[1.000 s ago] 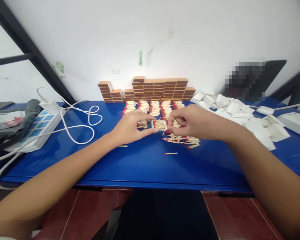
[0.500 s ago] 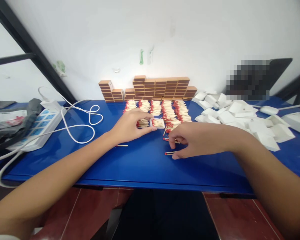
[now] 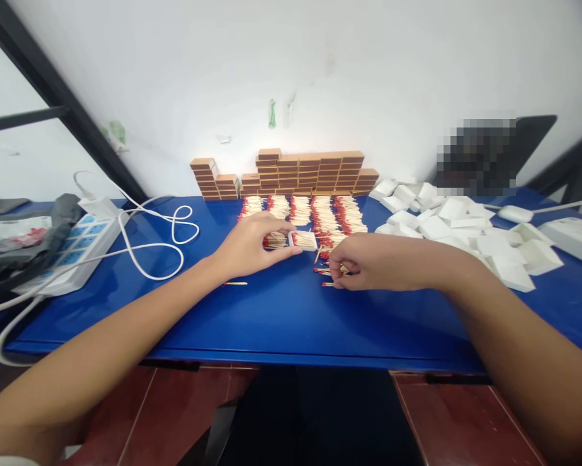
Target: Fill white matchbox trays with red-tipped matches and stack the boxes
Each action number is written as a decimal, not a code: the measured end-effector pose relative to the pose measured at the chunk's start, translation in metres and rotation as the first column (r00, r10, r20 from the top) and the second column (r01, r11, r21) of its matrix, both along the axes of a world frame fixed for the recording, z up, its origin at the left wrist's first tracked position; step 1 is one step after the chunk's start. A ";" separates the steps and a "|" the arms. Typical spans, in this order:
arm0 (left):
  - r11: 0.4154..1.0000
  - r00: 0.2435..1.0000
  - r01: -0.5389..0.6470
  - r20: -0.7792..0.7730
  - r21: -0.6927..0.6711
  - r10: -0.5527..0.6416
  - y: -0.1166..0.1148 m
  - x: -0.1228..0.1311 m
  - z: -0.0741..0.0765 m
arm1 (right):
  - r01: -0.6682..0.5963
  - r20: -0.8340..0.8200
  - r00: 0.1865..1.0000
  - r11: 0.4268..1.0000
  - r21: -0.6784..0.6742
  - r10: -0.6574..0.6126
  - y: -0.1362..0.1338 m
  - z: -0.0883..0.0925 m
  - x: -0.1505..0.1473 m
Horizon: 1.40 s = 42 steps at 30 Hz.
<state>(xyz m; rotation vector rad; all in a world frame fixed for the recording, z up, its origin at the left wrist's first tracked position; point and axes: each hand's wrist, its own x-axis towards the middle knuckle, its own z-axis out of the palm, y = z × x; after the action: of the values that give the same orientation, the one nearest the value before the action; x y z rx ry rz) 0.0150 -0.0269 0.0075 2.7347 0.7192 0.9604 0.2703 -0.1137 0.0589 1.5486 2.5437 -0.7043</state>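
Observation:
My left hand (image 3: 256, 244) grips a small white matchbox tray (image 3: 309, 242) between thumb and fingers; red-headed matches lie inside it. To its right, my right hand (image 3: 368, 262) is closed in a pinch, with matches (image 3: 327, 284) sticking out to the left from the fingertips. Rows of loose matches (image 3: 323, 212) with red heads lie just behind both hands on the blue table (image 3: 271, 323). Some matches are partly hidden by my right hand. One loose match (image 3: 235, 283) rests near my left wrist.
Brown matchboxes (image 3: 298, 173) are stacked along the wall. White empty trays (image 3: 450, 220) are heaped at the right, beside a white adapter (image 3: 515, 214). A power strip (image 3: 72, 249) with white cables (image 3: 162, 277) and a dark bag (image 3: 9, 243) occupy the left side.
My right hand has moved slightly away from the table's front edge, and its fingers have drawn together on the matches. My left hand keeps its hold on the tray.

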 end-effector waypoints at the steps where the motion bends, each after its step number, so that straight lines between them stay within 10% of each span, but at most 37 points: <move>1: 1.000 1.000 0.002 0.001 0.000 -0.002 0.000 0.000 0.000 | -0.002 -0.001 1.000 1.000 -0.006 0.002 0.000 0.000 -0.001; 19: 1.000 1.000 0.012 0.010 0.005 -0.012 0.000 0.000 0.001 | 0.062 -0.095 0.994 0.990 0.130 -0.050 0.017 -0.008 0.003; 42: 0.999 0.999 0.035 0.005 0.031 -0.035 0.002 -0.001 -0.002 | 0.053 -0.092 0.994 0.998 -0.022 -0.055 0.012 -0.010 0.004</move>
<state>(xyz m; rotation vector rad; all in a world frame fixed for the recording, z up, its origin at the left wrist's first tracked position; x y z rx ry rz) 0.0140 -0.0246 0.0060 2.7603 0.6592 0.9788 0.2743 -0.1020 0.0490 1.6210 2.5601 -0.8228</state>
